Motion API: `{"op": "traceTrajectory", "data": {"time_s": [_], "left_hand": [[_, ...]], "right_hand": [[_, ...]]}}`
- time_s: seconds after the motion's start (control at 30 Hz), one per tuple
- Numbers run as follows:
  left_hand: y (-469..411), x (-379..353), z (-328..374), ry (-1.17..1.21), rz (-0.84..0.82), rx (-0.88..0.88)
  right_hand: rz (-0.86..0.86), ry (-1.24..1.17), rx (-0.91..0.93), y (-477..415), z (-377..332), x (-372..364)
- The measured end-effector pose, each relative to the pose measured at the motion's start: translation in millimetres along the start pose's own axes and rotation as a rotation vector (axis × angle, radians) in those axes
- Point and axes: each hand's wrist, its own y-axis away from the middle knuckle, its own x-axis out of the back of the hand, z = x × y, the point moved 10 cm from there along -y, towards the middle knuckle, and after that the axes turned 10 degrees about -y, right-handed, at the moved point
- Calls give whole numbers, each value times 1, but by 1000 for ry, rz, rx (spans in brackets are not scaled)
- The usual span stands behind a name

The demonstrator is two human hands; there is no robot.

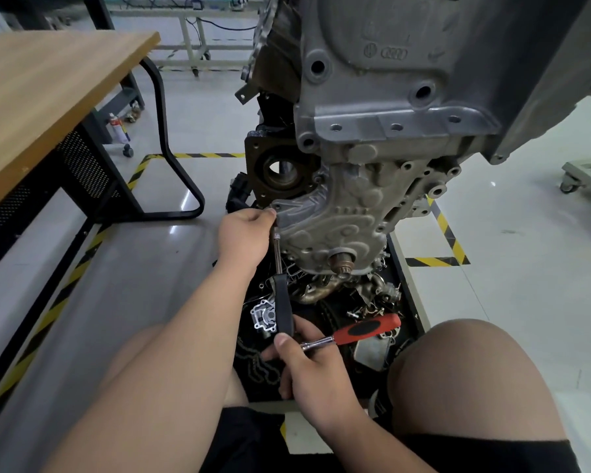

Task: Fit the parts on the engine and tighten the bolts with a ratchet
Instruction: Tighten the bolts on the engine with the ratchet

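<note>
Head view: the engine (pixel 389 80) stands upright on the floor, and its ribbed front cover (pixel 338 220) faces the person. The left hand (pixel 244 233) is at the cover's left edge, fingers curled together and pinching the top end of a black-handled tool (pixel 284 308) that hangs straight down alongside that edge. The right hand (pixel 311 373) is lower, at the near edge of the black parts tray (pixel 410 302), closed around the chrome shaft of the red-handled ratchet (pixel 365 331), thumb on top. There is open floor to the left of the forearm, up to the wooden table (pixel 48 97) and its looped black leg (pixel 181 186). On the right a bare knee (pixel 458 370) crowds the tray's near right corner. Loose metal parts (pixel 321 290) fill the tray under the cover, just beside the hanging tool. Yellow-black floor tape (pixel 447 230) borders the engine's right side.
</note>
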Motion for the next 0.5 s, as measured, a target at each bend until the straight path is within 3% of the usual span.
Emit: {"op": "traceTrajectory", "data": {"time_s": [0.23,0.5], "left_hand": [[3,-2,10,-168,25,-200],[7,-7,16,-225,-17,-277]], "right_hand": [[13,44,8,2,7,-6],[49,12,15,-1,2,-2]]}}
